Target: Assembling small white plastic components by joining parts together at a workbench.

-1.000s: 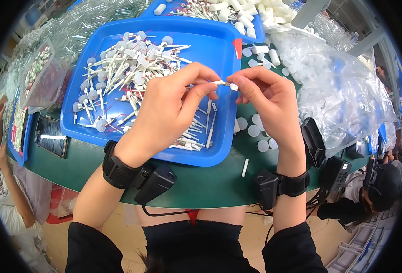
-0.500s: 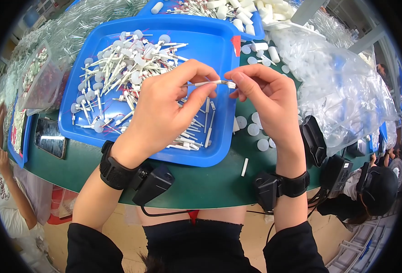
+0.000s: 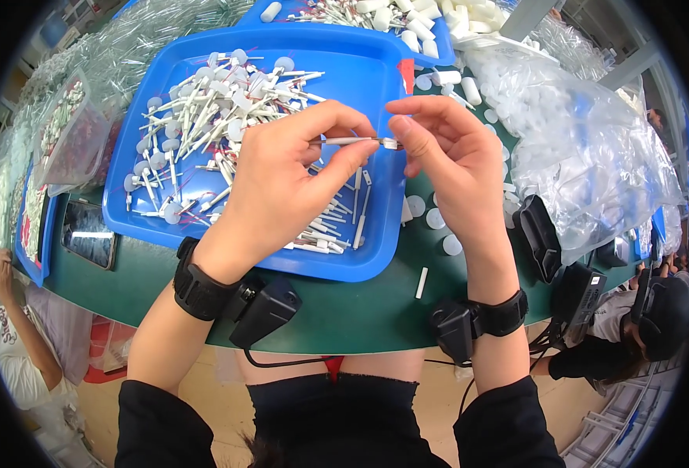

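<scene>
My left hand (image 3: 290, 171) pinches a thin white rod (image 3: 348, 141) between thumb and forefinger, holding it level above a blue tray (image 3: 352, 62). At the rod's right end sits a small white connector (image 3: 391, 143). Close beside that connector is my right hand (image 3: 460, 160), its thumb and forefinger apart; whether its curled fingers touch the connector I cannot tell. In the tray lies a heap of similar white rods (image 3: 204, 117) with thin red wires and pale round discs. More discs (image 3: 435, 218) are scattered on the table right of the tray, partly behind my right hand.
A short white stick (image 3: 421, 282) lies near the table's front edge. A phone (image 3: 87, 234) and a clear plastic bin (image 3: 79, 148) are at left. Clear plastic bags (image 3: 594, 156) and a black case (image 3: 538, 238) stand at right. White cylinders (image 3: 418, 30) fill a tray behind. Other people sit at both sides.
My right thumb and forefinger have parted and lifted off from the connector end. The left hand keeps its pinch on the rod almost in place.
</scene>
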Available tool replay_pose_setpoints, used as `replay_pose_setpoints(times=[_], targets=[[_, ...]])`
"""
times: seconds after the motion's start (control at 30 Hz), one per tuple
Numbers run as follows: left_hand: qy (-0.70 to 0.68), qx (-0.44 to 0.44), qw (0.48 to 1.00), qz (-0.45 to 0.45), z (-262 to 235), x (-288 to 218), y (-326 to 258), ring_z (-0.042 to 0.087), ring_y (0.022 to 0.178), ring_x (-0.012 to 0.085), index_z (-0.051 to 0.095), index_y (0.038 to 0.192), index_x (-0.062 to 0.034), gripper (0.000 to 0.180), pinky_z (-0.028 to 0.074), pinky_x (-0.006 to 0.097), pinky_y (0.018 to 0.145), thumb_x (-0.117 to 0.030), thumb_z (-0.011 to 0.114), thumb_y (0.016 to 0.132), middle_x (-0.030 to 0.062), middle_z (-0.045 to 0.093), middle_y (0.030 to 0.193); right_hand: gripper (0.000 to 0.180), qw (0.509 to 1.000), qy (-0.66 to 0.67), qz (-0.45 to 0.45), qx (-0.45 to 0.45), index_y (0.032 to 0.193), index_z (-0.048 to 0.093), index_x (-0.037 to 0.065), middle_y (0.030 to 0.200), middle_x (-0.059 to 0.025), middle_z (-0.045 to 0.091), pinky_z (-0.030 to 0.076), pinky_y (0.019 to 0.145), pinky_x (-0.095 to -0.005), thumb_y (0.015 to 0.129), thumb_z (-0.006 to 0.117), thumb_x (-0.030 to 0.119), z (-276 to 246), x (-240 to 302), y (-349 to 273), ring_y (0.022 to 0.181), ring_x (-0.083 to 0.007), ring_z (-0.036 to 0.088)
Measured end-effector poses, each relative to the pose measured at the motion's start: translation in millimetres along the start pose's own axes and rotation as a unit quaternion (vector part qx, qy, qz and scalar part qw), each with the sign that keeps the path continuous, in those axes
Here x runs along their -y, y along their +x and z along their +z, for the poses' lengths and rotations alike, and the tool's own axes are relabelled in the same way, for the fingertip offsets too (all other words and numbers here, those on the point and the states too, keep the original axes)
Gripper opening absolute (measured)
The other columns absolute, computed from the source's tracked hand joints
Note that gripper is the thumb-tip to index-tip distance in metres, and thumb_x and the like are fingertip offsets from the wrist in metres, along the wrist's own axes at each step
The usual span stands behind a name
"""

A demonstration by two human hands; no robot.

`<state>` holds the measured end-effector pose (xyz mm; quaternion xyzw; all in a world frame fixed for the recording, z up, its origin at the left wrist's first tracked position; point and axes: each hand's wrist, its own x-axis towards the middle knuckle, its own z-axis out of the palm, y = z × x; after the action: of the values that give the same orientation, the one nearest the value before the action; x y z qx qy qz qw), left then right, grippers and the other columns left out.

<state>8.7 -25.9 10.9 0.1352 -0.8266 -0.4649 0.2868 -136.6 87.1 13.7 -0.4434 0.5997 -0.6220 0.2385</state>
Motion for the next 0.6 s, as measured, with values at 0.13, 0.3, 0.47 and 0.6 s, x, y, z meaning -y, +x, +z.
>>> replay_pose_setpoints(times=[0.13, 0.3, 0.47, 0.6], targets=[[-0.016, 0.003, 0.999, -0.03, -1, -2, -1, 0.063, 0.081, 0.0114, 0.06, 0.1, 0.0037, 0.013, 0.051, 0.021, 0.07, -0.002, 0.061, 0.088, 0.0071, 0.063, 0.096, 0.019, 0.999, 0.042, 0.019, 0.002, 0.098, 0.065, 0.001, 0.084, -0.0027, 0.066, 0.045, 0.06, -0.0193, 0.09, 0.063, 0.017, -2, -1, 2, 0.07, -0.0055, 0.059], [-0.123, -0.02, 0.992, -0.034, 0, -3, 0, 0.062, 0.083, 0.0118, 0.059, 0.101, 0.0038, 0.013, 0.051, 0.022, 0.073, -0.003, 0.059, 0.09, 0.0065, 0.062, 0.097, 0.018, 0.985, 0.159, 0.058, 0.044, 0.103, 0.065, 0.001, 0.093, -0.0059, 0.066, 0.049, 0.071, -0.0237, 0.09, 0.061, 0.012, -12, 11, 3, 0.082, -0.0094, 0.06], [-0.101, -0.033, 0.994, 0.007, 4, 1, 1, 0.065, 0.079, 0.0129, 0.059, 0.098, 0.0029, 0.01, 0.052, 0.023, 0.069, -0.003, 0.059, 0.089, 0.0081, 0.064, 0.088, 0.018, 0.996, 0.045, -0.043, 0.071, 0.102, 0.065, 0.001, 0.094, -0.006, 0.066, 0.049, 0.074, -0.023, 0.084, 0.066, 0.005, -10, -2, 0, 0.083, -0.0089, 0.06], [-0.038, -0.047, 0.994, 0.086, 5, 10, 2, 0.068, 0.074, 0.0174, 0.057, 0.09, 0.0012, 0.003, 0.053, 0.025, 0.063, -0.001, 0.057, 0.088, 0.0113, 0.067, 0.08, 0.016, 0.997, -0.022, -0.048, 0.055, 0.095, 0.067, 0.001, 0.088, -0.004, 0.065, 0.049, 0.073, -0.0237, 0.08, 0.07, 0.003, -10, -3, 0, 0.078, -0.0082, 0.058]])
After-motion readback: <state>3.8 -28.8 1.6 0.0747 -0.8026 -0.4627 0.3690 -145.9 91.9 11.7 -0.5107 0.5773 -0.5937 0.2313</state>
